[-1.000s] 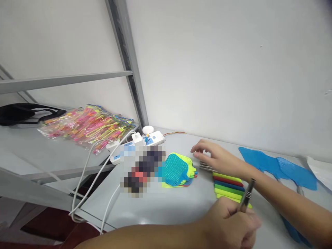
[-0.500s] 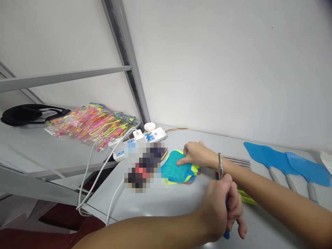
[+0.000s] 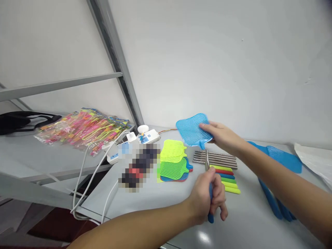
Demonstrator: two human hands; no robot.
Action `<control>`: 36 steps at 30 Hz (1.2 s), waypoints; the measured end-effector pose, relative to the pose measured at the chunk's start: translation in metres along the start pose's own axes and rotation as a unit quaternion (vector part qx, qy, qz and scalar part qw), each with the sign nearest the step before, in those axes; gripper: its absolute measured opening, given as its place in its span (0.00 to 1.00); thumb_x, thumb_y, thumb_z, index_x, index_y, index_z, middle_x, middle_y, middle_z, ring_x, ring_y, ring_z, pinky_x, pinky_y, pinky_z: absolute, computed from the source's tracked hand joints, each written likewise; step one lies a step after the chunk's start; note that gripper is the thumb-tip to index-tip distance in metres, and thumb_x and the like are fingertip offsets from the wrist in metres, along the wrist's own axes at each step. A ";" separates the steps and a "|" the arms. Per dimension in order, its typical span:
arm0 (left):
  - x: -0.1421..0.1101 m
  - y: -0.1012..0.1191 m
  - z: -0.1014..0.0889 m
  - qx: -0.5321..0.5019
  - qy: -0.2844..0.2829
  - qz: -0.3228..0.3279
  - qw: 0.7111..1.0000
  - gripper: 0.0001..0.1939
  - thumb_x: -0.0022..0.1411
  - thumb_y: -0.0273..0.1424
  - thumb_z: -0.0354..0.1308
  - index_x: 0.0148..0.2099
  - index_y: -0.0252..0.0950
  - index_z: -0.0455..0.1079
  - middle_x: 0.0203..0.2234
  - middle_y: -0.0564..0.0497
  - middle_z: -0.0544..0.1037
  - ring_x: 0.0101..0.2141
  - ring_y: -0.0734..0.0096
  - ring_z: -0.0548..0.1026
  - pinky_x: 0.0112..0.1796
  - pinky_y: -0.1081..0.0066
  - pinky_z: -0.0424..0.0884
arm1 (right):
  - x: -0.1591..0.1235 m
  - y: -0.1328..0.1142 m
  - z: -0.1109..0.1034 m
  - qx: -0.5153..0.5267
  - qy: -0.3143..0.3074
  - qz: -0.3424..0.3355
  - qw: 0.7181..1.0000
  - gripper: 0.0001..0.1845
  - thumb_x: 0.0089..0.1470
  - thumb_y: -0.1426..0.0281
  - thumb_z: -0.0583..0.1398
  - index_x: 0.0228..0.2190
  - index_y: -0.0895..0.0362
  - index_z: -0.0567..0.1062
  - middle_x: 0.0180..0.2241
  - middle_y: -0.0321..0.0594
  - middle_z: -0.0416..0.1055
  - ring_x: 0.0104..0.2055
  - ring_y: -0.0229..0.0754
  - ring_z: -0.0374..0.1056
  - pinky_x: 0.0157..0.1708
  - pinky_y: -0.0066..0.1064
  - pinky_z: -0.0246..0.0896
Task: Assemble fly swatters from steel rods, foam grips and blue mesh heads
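Note:
My right hand (image 3: 225, 136) pinches a blue mesh fly swatter head (image 3: 190, 129), raised above the table with its short neck toward me. My left hand (image 3: 203, 195) is closed round a blue swatter handle (image 3: 211, 218), from which a steel rod (image 3: 206, 159) points upward. The rod's tip lies just below the blue head's neck in view; whether they touch I cannot tell. Below and to the left lie yellow swatter heads (image 3: 172, 148) and a green one (image 3: 172, 169), over blue and red ones. Several steel rods (image 3: 223, 159) and coloured handles (image 3: 230, 185) lie side by side beyond my left hand.
Joined blue fly swatters (image 3: 285, 159) lie at the right, partly behind my right arm, near a white plastic sheet (image 3: 311, 159). Left are power strips (image 3: 151, 136), a white cable (image 3: 97, 183), a pixelated item (image 3: 141, 169) and bagged colourful things (image 3: 85, 128) on a metal-framed shelf (image 3: 121, 65).
My right hand has lifted the blue swatter head off the pile and moved it up and right. My left hand has shifted slightly left with the handle. The view has turned slightly.

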State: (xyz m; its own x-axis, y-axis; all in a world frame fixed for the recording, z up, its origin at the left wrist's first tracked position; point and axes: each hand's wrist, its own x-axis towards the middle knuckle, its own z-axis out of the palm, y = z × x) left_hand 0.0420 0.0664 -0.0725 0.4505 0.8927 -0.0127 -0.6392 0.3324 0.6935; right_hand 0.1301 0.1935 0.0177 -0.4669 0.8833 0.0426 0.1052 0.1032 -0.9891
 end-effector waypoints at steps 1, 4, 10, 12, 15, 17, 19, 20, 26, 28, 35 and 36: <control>0.000 0.000 0.000 0.002 -0.005 -0.006 1.000 0.27 0.66 0.50 0.44 0.21 0.37 0.54 0.08 0.62 0.54 0.07 0.84 0.48 0.12 0.76 0.63 | -0.011 0.000 -0.011 0.060 0.052 0.003 0.997 0.18 0.52 0.53 0.62 0.28 0.56 0.70 0.21 0.31 0.63 0.22 0.33 0.58 0.24 0.27 0.56; -0.001 -0.003 0.000 0.015 -0.035 -0.033 0.999 0.27 0.67 0.50 0.43 0.22 0.37 0.55 0.09 0.62 0.55 0.07 0.84 0.47 0.11 0.75 0.64 | -0.048 0.005 -0.032 0.154 0.151 -0.015 0.976 0.19 0.50 0.57 0.66 0.23 0.55 0.65 0.16 0.26 0.52 0.19 0.31 0.47 0.21 0.25 0.52; -0.001 -0.010 -0.004 0.048 -0.107 -0.138 0.984 0.27 0.67 0.52 0.44 0.26 0.36 0.58 0.11 0.62 0.59 0.07 0.84 0.51 0.12 0.74 0.66 | -0.102 0.035 -0.031 0.154 0.285 -0.030 0.945 0.17 0.53 0.57 0.64 0.25 0.54 0.66 0.20 0.28 0.57 0.20 0.32 0.50 0.22 0.25 0.54; -0.001 -0.011 -0.005 0.062 -0.132 -0.176 0.974 0.27 0.67 0.52 0.44 0.27 0.36 0.59 0.11 0.62 0.60 0.07 0.84 0.51 0.13 0.74 0.67 | -0.109 0.045 -0.028 0.152 0.303 -0.045 0.940 0.17 0.55 0.57 0.62 0.25 0.54 0.65 0.19 0.27 0.56 0.21 0.32 0.50 0.22 0.25 0.54; -0.001 -0.010 -0.006 0.080 -0.136 -0.208 0.965 0.26 0.67 0.52 0.44 0.28 0.35 0.60 0.12 0.62 0.60 0.07 0.85 0.50 0.14 0.75 0.66 | -0.116 0.055 -0.027 0.172 0.321 -0.052 0.930 0.17 0.56 0.58 0.62 0.25 0.54 0.63 0.20 0.27 0.56 0.21 0.32 0.49 0.22 0.24 0.55; -0.001 -0.009 -0.006 0.085 -0.123 -0.222 0.964 0.26 0.68 0.50 0.43 0.29 0.35 0.61 0.13 0.61 0.61 0.08 0.85 0.50 0.14 0.76 0.64 | -0.117 0.059 -0.026 0.188 0.318 -0.052 0.928 0.13 0.57 0.59 0.61 0.28 0.53 0.66 0.22 0.28 0.60 0.21 0.32 0.51 0.22 0.24 0.56; -0.001 -0.007 -0.006 0.079 -0.111 -0.234 0.963 0.25 0.69 0.49 0.41 0.29 0.35 0.61 0.14 0.61 0.61 0.08 0.86 0.49 0.14 0.77 0.63 | -0.117 0.061 -0.026 0.198 0.313 -0.055 0.927 0.11 0.58 0.59 0.60 0.31 0.52 0.67 0.24 0.28 0.62 0.21 0.31 0.52 0.22 0.24 0.56; -0.001 -0.007 -0.006 0.075 -0.107 -0.240 0.962 0.25 0.70 0.48 0.41 0.29 0.35 0.61 0.14 0.61 0.61 0.08 0.86 0.49 0.14 0.77 0.63 | -0.116 0.062 -0.025 0.204 0.313 -0.057 0.926 0.11 0.59 0.60 0.60 0.30 0.53 0.66 0.24 0.28 0.62 0.21 0.31 0.52 0.22 0.24 0.55; -0.003 -0.006 -0.005 0.073 -0.104 -0.252 0.959 0.24 0.71 0.46 0.40 0.29 0.35 0.60 0.14 0.61 0.60 0.08 0.86 0.49 0.14 0.78 0.62 | -0.115 0.067 -0.022 0.209 0.331 -0.046 0.919 0.16 0.60 0.59 0.59 0.27 0.53 0.62 0.21 0.27 0.56 0.21 0.31 0.52 0.22 0.22 0.56; -0.003 -0.006 -0.006 0.069 -0.105 -0.255 0.959 0.24 0.71 0.46 0.40 0.29 0.35 0.61 0.14 0.60 0.61 0.08 0.86 0.49 0.14 0.78 0.62 | -0.116 0.069 -0.022 0.183 0.347 -0.041 0.919 0.15 0.59 0.58 0.59 0.28 0.53 0.62 0.23 0.27 0.59 0.23 0.31 0.55 0.22 0.23 0.57; 0.000 -0.002 -0.008 0.054 -0.120 -0.263 0.956 0.26 0.70 0.49 0.38 0.30 0.35 0.61 0.15 0.60 0.62 0.08 0.86 0.49 0.13 0.78 0.61 | -0.114 0.071 -0.021 0.157 0.354 -0.078 0.919 0.10 0.60 0.58 0.59 0.33 0.52 0.68 0.28 0.31 0.66 0.26 0.33 0.62 0.24 0.24 0.64; 0.001 -0.001 -0.008 0.052 -0.121 -0.266 0.955 0.26 0.70 0.49 0.38 0.30 0.35 0.61 0.15 0.60 0.62 0.08 0.86 0.49 0.13 0.78 0.62 | -0.114 0.071 -0.021 0.162 0.347 -0.080 0.920 0.10 0.60 0.59 0.59 0.36 0.51 0.69 0.30 0.32 0.68 0.26 0.33 0.63 0.24 0.24 0.64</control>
State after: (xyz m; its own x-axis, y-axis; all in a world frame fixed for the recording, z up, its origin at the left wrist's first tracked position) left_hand 0.0383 0.0688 -0.0788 0.8334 0.5049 -0.2248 -0.2200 0.6762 0.7031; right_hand 0.2090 0.1096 -0.0545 0.2322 0.9593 0.1608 -0.2353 0.2158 -0.9477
